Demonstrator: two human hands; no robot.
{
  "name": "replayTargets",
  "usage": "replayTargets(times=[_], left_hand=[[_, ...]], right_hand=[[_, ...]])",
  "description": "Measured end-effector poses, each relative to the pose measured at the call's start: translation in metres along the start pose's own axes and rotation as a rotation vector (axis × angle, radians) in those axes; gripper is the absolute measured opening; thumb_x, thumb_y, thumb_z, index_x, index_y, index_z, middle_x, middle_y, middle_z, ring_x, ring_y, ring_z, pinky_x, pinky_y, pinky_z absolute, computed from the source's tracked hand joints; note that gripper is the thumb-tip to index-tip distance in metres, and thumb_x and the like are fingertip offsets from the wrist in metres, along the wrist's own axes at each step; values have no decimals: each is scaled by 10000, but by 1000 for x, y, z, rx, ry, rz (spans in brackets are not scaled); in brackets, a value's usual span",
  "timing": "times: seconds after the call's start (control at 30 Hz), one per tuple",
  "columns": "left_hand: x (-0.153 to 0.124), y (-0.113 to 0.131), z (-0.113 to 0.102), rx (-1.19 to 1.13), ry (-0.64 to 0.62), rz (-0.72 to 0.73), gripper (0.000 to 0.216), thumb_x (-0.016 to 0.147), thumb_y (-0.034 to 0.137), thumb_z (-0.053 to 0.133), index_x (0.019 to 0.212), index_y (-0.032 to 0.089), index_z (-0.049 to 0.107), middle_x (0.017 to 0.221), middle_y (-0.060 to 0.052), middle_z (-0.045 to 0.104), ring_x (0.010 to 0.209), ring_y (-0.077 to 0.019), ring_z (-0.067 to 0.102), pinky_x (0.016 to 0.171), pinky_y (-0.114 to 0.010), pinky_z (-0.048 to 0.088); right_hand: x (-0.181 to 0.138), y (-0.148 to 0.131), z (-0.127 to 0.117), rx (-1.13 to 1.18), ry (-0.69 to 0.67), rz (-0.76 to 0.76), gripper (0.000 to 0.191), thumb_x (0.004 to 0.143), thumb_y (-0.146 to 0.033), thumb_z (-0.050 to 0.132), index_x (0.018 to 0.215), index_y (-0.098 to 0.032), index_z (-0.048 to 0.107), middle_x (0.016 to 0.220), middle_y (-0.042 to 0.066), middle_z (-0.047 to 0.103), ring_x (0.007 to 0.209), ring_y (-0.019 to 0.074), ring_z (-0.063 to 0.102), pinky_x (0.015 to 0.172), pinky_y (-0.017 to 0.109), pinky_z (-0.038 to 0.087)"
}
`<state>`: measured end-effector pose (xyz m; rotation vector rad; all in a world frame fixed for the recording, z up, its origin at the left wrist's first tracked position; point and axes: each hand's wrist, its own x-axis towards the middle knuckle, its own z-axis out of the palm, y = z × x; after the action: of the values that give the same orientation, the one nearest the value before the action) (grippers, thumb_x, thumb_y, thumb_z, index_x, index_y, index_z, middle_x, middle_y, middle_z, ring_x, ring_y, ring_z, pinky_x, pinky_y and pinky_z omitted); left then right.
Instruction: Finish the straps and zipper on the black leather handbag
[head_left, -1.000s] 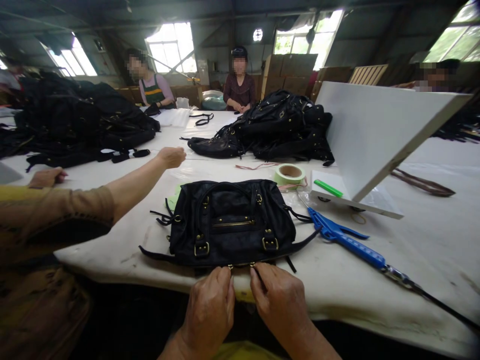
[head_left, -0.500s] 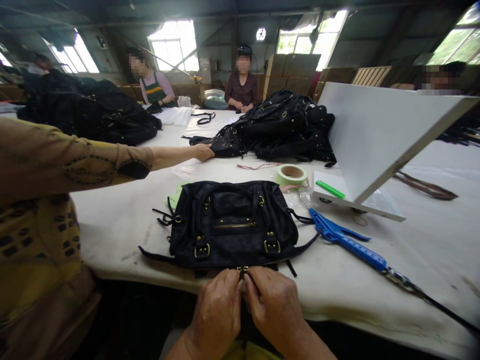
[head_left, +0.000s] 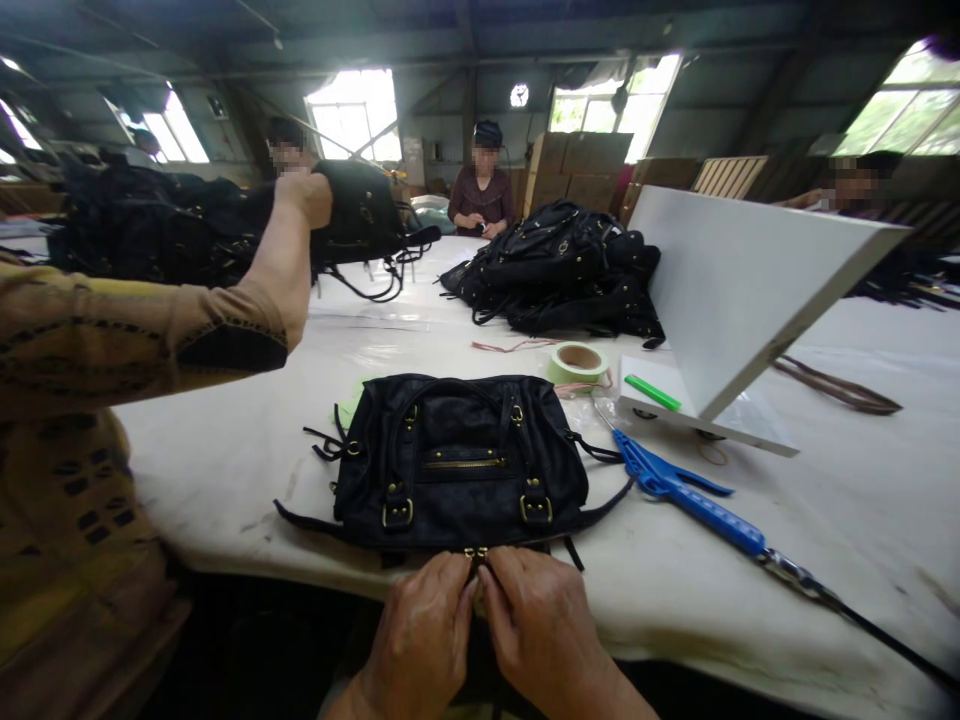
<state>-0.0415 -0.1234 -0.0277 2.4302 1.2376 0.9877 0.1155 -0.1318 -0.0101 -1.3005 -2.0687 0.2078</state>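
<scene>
A black handbag [head_left: 457, 490] with brass buckles and a short front zipper lies flat at the table's near edge, its straps spread to both sides. At its near edge two brass zipper sliders [head_left: 476, 553] show between my fingertips. My left hand [head_left: 424, 625] is closed in a pinch just below the left slider. Beside it, my right hand [head_left: 540, 620] pinches at the right slider, the thumbs almost touching. The pulls themselves are mostly hidden by my fingers.
To the right lie a blue air gun [head_left: 690, 500] with a hose, a tape roll [head_left: 577, 362], a green cutter [head_left: 652, 392] and a white angled board [head_left: 750, 290]. Behind is a pile of black bags [head_left: 562, 270]. A co-worker's arm [head_left: 277, 260] reaches in from the left.
The co-worker's hand has lifted a black bag from the central pile and carried it left. My hands stay pinched at the zipper sliders; the view has tilted slightly up.
</scene>
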Motion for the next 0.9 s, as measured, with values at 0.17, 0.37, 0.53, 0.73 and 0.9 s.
replayTargets(times=[0.17, 0.37, 0.53, 0.73, 0.9], left_hand=[[-2, -21, -40, 143, 239, 67, 150, 1003, 267, 436, 1063, 201, 556, 923, -12, 585, 863, -142, 579, 773, -250, 431], [2, -62, -79, 504, 426, -172, 399, 984, 525, 393, 1076, 176, 563, 1050, -93, 509, 998, -258, 526, 879, -398, 390], [3, -75, -76, 540, 419, -210, 479, 969, 595, 377, 1117, 156, 500, 1051, -99, 565, 1003, -264, 546, 830, -393, 370], [2, -96, -76, 520, 395, -264, 476, 939, 652, 406, 1035, 200, 518, 930, -26, 590, 830, -224, 579, 777, -384, 319], [13, -107, -74, 438, 342, -343, 282, 925, 446, 512, 971, 170, 548, 875, -42, 607, 812, -247, 563, 780, -405, 307]], right_hand=[[3, 32, -40, -1, 236, 7, 144, 983, -223, 444, 989, -207, 587, 878, 24, 614, 788, 175, 578, 714, 285, 379], [19, 105, -64, -355, 334, 172, 580, 968, -641, 321, 1159, -139, 542, 1098, 139, 604, 1049, 320, 549, 886, 466, 399], [40, 116, -56, -318, 189, 329, 802, 889, -768, 254, 1243, -97, 514, 884, 117, 662, 910, 326, 610, 879, 516, 401], [56, 121, -46, -427, -24, 440, 734, 883, -574, 314, 1299, 7, 483, 1067, 212, 650, 973, 404, 604, 890, 524, 439], [56, 160, -31, -254, 131, 107, 372, 843, -448, 412, 992, -219, 664, 1002, 120, 687, 818, 328, 662, 704, 410, 531]])
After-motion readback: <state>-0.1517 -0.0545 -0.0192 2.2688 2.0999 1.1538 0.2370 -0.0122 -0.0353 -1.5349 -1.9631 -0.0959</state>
